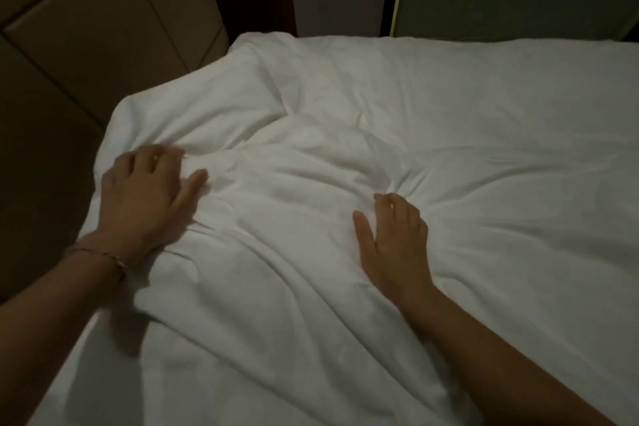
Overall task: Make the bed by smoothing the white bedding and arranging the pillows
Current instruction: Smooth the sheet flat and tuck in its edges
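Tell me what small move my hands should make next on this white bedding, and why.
Probably slide both hands apart and away from you. The left hand and right hand rest on the white bedding, and thick folds bunch between and just beyond them, while the far right stretch already lies fairly flat.

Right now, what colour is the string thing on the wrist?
The bracelet on the left wrist looks pinkish red in the dim head view.

Both hands (left (145,197), right (394,245)) rest on bedding (449,149).
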